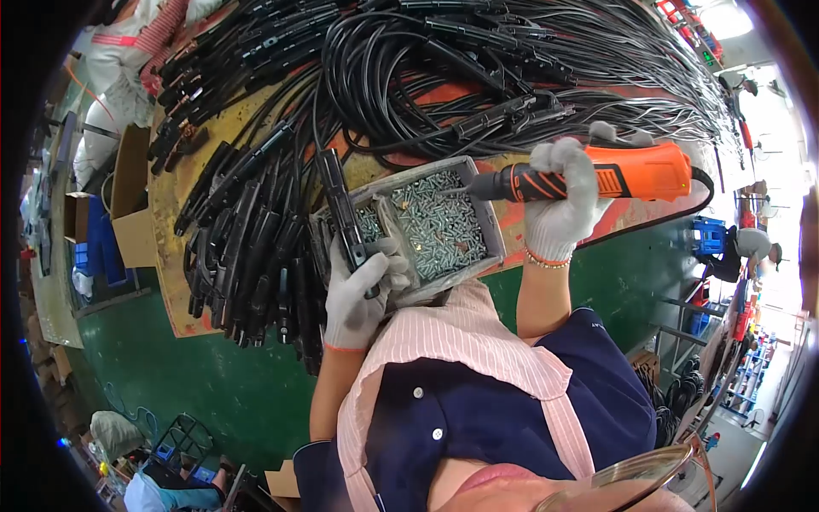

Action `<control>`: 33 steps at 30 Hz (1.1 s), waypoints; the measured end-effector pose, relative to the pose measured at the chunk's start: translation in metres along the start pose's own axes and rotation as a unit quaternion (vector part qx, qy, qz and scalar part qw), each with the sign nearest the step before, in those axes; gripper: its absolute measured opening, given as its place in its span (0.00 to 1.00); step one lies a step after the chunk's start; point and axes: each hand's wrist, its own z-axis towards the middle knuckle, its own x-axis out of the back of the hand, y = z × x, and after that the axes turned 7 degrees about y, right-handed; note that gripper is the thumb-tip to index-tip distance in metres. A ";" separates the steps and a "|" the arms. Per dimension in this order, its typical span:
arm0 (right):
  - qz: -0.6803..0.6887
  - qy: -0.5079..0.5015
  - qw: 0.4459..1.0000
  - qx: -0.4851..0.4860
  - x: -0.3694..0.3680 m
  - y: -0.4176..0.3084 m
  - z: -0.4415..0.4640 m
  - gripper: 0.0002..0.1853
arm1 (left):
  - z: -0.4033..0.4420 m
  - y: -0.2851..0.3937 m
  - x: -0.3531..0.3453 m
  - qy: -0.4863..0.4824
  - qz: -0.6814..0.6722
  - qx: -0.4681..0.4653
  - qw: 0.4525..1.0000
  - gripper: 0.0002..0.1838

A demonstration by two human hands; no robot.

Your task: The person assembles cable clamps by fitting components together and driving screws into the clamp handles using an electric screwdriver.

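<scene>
My left hand (363, 286), in a white glove, is closed around the lower end of a black electrode holder (339, 198), a long plastic handle with a cable. It is held tilted over the left part of a grey box (490, 213) of small silver screws (435, 224). Gloved too, my right hand (565, 192) grips an orange and black electric screwdriver (631, 171). The driver's dark nose points left over the screws, with its thin bit near the box's right side. Whether a screw sits on the bit I cannot make out.
Many similar black holders (247, 247) lie piled on the worn table (183, 282) at left. Black cables (375, 85) loop across the back and spread right. The driver's cord (682, 213) curves below it. Cardboard boxes (135, 235) stand beyond the left edge. Another person (171, 486) is at lower left.
</scene>
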 end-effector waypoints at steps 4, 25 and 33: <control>-0.027 -0.004 0.999 0.017 0.010 0.011 0.006 0.41 | 0.001 -0.011 0.001 -0.044 -0.083 0.058 0.994 0.27; -0.063 0.054 0.997 -0.003 0.019 0.064 0.003 0.34 | 0.015 -0.014 -0.004 -0.012 0.060 0.092 0.994 0.38; -0.050 0.028 0.998 0.008 0.023 0.043 0.006 0.35 | 0.014 -0.014 -0.009 -0.006 0.026 0.048 0.998 0.30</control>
